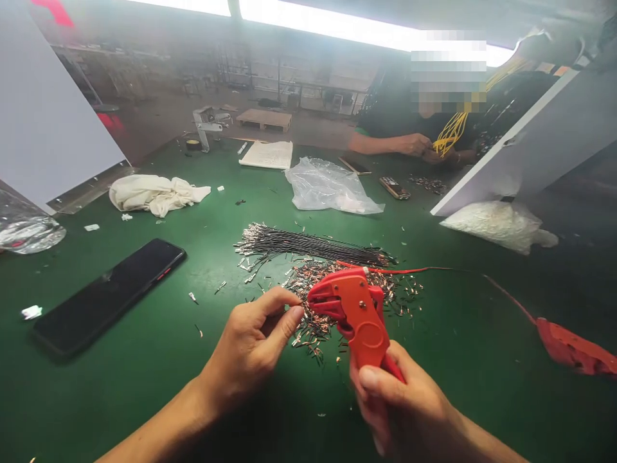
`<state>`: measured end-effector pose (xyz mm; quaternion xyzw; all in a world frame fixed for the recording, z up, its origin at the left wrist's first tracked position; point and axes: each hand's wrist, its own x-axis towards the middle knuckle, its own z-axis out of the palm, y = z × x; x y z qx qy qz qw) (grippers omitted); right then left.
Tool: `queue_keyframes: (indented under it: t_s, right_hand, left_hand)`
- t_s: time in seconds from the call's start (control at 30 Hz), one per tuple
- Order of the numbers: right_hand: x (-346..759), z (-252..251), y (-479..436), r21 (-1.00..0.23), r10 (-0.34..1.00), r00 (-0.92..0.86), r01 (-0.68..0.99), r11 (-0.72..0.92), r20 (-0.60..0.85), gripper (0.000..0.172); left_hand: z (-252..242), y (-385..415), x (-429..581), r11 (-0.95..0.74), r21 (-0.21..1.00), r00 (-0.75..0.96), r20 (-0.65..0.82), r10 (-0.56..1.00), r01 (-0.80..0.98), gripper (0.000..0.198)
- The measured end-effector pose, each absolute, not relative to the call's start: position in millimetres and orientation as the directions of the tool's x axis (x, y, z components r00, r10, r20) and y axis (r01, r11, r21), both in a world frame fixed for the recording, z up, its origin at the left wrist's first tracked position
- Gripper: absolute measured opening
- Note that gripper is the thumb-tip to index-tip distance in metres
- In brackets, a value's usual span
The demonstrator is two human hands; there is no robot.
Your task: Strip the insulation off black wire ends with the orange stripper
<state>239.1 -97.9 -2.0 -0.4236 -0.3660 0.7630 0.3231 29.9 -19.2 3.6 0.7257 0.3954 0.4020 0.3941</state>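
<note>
My right hand [402, 402] is wrapped round the handles of a red wire stripper [359, 315], whose jaws point left. Just left of those jaws, my left hand [263, 331] pinches something too small to make out between thumb and forefinger. Behind the tool lies a bundle of black wires [313, 244] with pale metal terminals at its left end. A pile of short wire scraps [313, 328] with copper bits spreads beneath and around the tool's head.
A dark phone [110, 292] lies left, below a white cloth [154, 193]. Farther back are a plastic bag [332, 186] and paper pad [267, 154]. At right are a white bag [501, 225] and red object [576, 347]. Across the table, a person holds yellow wires [453, 135].
</note>
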Motion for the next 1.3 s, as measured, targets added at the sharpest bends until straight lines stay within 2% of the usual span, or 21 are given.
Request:
queue_keyframes:
  t_s: [0.07, 0.17, 0.27, 0.33, 0.4, 0.47, 0.5, 0.57, 0.67, 0.77, 0.9, 1.17, 1.3]
  right_hand:
    - [239.8, 6.1, -93.3, -0.889, 0.759, -0.587, -0.137, -0.436, -0.282, 0.051]
    - [240.7, 17.3, -92.4, -0.919, 0.717, -0.658, -0.096, -0.382, -0.230, 0.046]
    - [244.7, 19.8, -95.8, -0.920, 0.792, -0.582, -0.182, -0.348, -0.184, 0.051]
    - [251.4, 18.1, -95.5, -0.946, 0.895, -0.405, -0.174, -0.274, -0.185, 0.051]
    - [261.6, 16.5, -90.7, -0.986, 0.978, -0.120, 0.017, -0.168, -0.168, 0.043]
    - [272.9, 15.4, -82.4, -0.918, 0.988, 0.106, 0.368, -0.146, -0.114, 0.037]
    - [277.6, 14.7, -78.0, -0.839, 0.985, 0.140, 0.521, -0.157, -0.097, 0.038]
    - [283.0, 11.8, -71.0, -0.682, 0.990, 0.113, 0.718, -0.138, -0.081, 0.039]
    - [277.8, 3.0, -69.3, -0.508, 0.998, -0.059, 0.860, 0.054, 0.006, 0.031]
    - [262.9, -7.9, -75.6, -0.376, 0.961, -0.237, 0.885, 0.274, 0.142, 0.027]
    - [246.7, -15.7, -83.0, -0.279, 0.923, -0.342, 0.882, 0.379, 0.174, 0.036]
    - [241.5, -18.2, -82.5, -0.362, 0.924, -0.349, 0.850, 0.383, 0.159, 0.039]
    - [241.6, -18.1, -81.7, -0.390, 0.922, -0.351, 0.835, 0.387, 0.163, 0.038]
  left_hand:
    - [4.2, -19.3, 30.6, -0.374, 0.899, 0.369, 0.275, 0.888, 0.230, 0.018]
    - [4.6, -19.8, 31.0, -0.389, 0.892, 0.339, 0.301, 0.891, 0.229, 0.016]
    - [3.5, -18.5, 31.3, -0.449, 0.836, 0.278, 0.371, 0.886, 0.314, 0.012]
    - [2.4, -16.6, 31.8, -0.510, 0.785, 0.250, 0.446, 0.859, 0.353, 0.011]
    - [1.7, -14.8, 32.0, -0.561, 0.739, 0.227, 0.513, 0.828, 0.374, 0.010]
    - [1.5, -13.9, 31.5, -0.597, 0.699, 0.203, 0.567, 0.798, 0.393, 0.010]
    - [1.5, -13.9, 31.0, -0.608, 0.683, 0.191, 0.587, 0.787, 0.405, 0.010]
    - [1.6, -14.5, 29.8, -0.630, 0.650, 0.176, 0.623, 0.762, 0.425, 0.010]
    - [1.0, -16.2, 28.8, -0.675, 0.580, 0.182, 0.682, 0.709, 0.455, 0.011]
    - [-1.1, -17.2, 29.0, -0.723, 0.494, 0.245, 0.716, 0.653, 0.483, 0.014]
    - [-4.7, -16.9, 30.2, -0.752, 0.411, 0.353, 0.697, 0.624, 0.516, 0.013]
    - [-13.3, -23.3, 38.9, -0.777, 0.387, 0.497, 0.608, 0.620, 0.496, 0.019]
    - [-15.9, -22.8, 38.5, -0.762, 0.402, 0.499, 0.585, 0.640, 0.507, 0.020]
